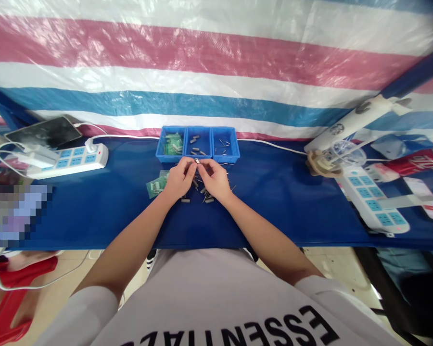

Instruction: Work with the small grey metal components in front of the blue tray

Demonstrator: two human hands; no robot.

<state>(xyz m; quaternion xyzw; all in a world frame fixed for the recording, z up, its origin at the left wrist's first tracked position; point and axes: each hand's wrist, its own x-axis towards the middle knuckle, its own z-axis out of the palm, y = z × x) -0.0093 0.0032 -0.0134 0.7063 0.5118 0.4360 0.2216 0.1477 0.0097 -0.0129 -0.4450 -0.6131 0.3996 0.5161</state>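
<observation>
L hand [178, 179] + R hand [213, 178]: fingertips pinched together on small metal part [197, 161], above table [274, 202], just before tray [197, 143] | loose parts [202, 194] beneath | advice: grip steady, keep part over table.

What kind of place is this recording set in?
Probably a makeshift small-parts assembly bench: a blue table against striped plastic sheeting, a three-compartment parts tray, and power strips.
</observation>
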